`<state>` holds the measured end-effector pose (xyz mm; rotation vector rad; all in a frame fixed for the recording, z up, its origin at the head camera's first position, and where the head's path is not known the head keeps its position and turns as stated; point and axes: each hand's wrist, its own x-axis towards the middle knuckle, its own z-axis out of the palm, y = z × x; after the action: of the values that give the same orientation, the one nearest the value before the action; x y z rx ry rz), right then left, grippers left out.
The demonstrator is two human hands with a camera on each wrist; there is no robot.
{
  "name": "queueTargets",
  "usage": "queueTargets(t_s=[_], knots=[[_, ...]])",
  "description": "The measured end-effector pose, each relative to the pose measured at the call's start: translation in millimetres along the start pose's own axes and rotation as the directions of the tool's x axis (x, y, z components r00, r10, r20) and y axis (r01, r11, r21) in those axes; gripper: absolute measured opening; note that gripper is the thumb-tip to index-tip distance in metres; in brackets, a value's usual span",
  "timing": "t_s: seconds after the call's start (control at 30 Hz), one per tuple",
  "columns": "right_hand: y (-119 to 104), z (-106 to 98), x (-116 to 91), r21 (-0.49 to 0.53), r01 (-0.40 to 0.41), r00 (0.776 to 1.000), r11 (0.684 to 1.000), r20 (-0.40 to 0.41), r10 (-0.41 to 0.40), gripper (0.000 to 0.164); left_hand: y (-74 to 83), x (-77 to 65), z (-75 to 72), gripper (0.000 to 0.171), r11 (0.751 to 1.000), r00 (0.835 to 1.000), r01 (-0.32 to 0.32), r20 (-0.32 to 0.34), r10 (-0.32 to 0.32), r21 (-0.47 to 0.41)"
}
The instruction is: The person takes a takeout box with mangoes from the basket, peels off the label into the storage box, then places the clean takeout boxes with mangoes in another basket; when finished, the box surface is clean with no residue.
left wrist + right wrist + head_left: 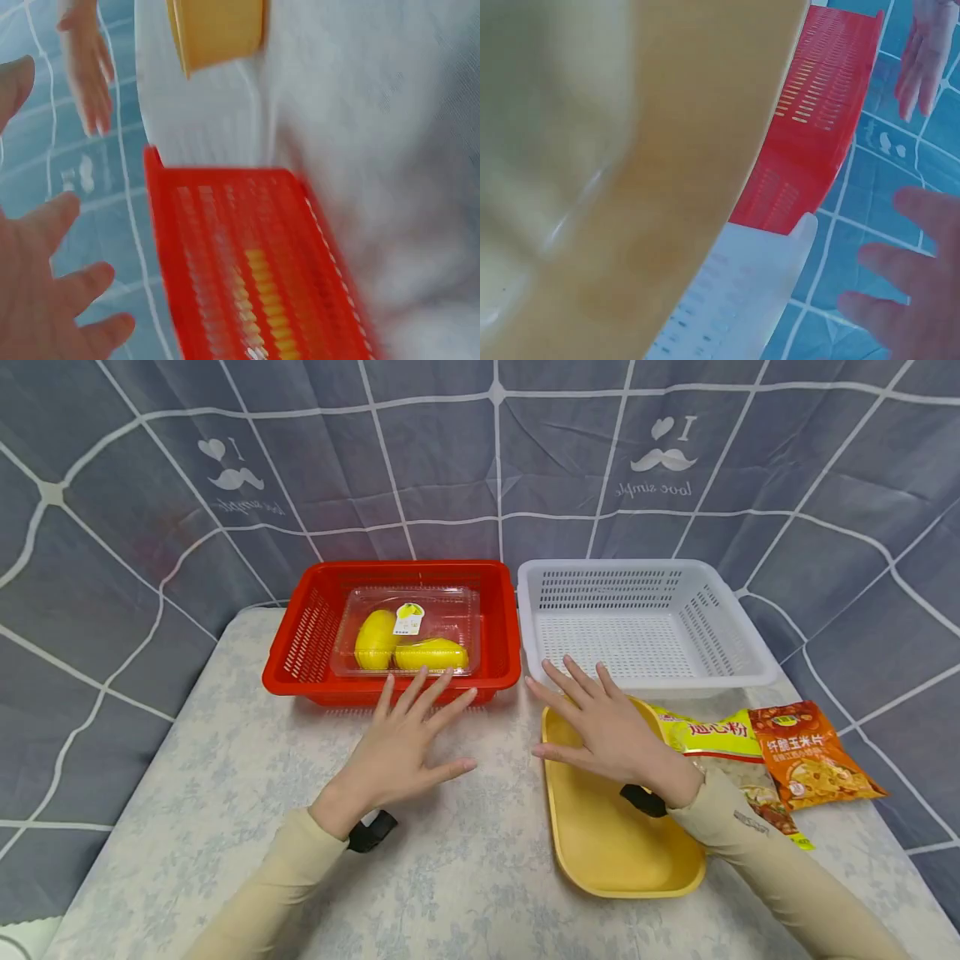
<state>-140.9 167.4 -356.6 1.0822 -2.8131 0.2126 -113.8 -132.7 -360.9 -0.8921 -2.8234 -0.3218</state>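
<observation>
Yellow plastic tray [600,847]: right half of the tabletop, rounded corners, near end toward the person; far end runs up to the white basket.
Tablecloth [187,827]: pale, blue-grey floral print.
Left hand [401,752]: beige sleeve, palm down, fingers spread, grip loose and holding nothing; fingertips overlap the red basket's front edge in the head view, while the left wrist view shows them beside it.
Right hand [603,727]: beige sleeve, fingers spread, grip likewise free of any object; over the tray's far part, fingertips toward the white basket.
Macaroni bag [716,739]: yellow top, just right of the tray, partly behind the right forearm.
Corn chip bag [813,756]: orange, at the macaroni bag's right edge.
Red basket [330,687]: slotted plastic, back left of centre.
Clear clamshell box [446,610]: inside the red basket, stickered lid, two yellow oblong fruits [375,639] within.
White basket [675,682]: slotted plastic, just right of the red one.
Curtain [450,460]: grey, white grid lines, heart and moustache prints.
</observation>
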Motion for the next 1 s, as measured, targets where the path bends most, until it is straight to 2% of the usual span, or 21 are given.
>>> queueTargets(t_s=[0.13, 0.2, 0.23, 0.33, 0.47, 0.6, 0.67, 0.77, 0.83, 0.9, 0.97, 1.0], knots=[[-0.7, -5.8, 13.1, 0.124, 0.037, 0.989, 0.992, -0.147, -0.018, 0.068, -20.8, -3.7, -3.4, 0.079, 0.997, 0.992, 0.071, -0.101, -0.074, -0.032], [0.6, -7.8, 21.7, 0.17, 0.053, 0.976, 0.984, -0.219, -0.015, 0.059, -34.7, -5.7, -5.6, 0.073, 0.988, 0.975, 0.134, -0.171, -0.145, -0.072], [1.6, -8.4, 26.6, 0.191, 0.059, 0.969, 0.98, -0.245, -0.01, 0.055, -42.4, -6.5, -6.9, 0.07, 0.981, 0.961, 0.172, -0.205, -0.187, -0.092], [4.2, -8.8, 41.8, 0.257, 0.041, 0.965, 0.965, -0.259, 0.028, 0.05, -66.3, -9.7, -10.9, 0.062, 0.94, 0.897, 0.296, -0.29, -0.334, -0.169], [6.1, -9.5, 64.8, 0.384, -0.024, 0.978, 0.923, -0.181, 0.1, 0.051, -98.6, -13.2, -16.7, 0.058, 0.861, 0.794, 0.443, -0.335, -0.507, -0.251], [7.2, -9.5, 89.9, 0.527, -0.075, 0.986, 0.846, -0.087, 0.141, 0.052, -129.0, -16.1, -20.2, 0.055, 0.774, 0.703, 0.545, -0.327, -0.631, -0.322], [7.3, -8.3, 101.8, 0.574, -0.098, 0.987, 0.813, -0.048, 0.152, 0.052, -141.9, -18.4, -20.5, 0.053, 0.734, 0.67, 0.568, -0.309, -0.675, -0.373], [5.3, -7.6, 117.7, 0.607, -0.129, 0.986, 0.784, -0.003, 0.165, 0.052, -156.3, -22.8, -19.7, 0.052, 0.652, 0.632, 0.589, -0.231, -0.739, -0.477], [3.8, -7.8, 127.2, 0.61, -0.149, 0.985, 0.778, 0.025, 0.169, 0.053, -162.9, -26.0, -18.6, 0.052, 0.567, 0.623, 0.565, -0.141, -0.769, -0.599], [2.8, -8.1, 136.3, 0.615, -0.157, 0.985, 0.773, 0.046, 0.164, 0.054, -167.7, -29.0, -17.7, 0.053, 0.451, 0.616, 0.537, -0.035, -0.787, -0.713], [2.7, -8.7, 144.5, 0.617, -0.173, 0.984, 0.768, 0.072, 0.163, 0.056, -170.9, -31.5, -17.2, 0.054, 0.309, 0.614, 0.485, 0.067, -0.787, -0.818], [3.0, -9.0, 148.4, 0.615, -0.179, 0.983, 0.768, 0.085, 0.161, 0.057, -171.9, -32.7, -17.5, 0.054, 0.249, 0.616, 0.455, 0.101, -0.781, -0.855]])
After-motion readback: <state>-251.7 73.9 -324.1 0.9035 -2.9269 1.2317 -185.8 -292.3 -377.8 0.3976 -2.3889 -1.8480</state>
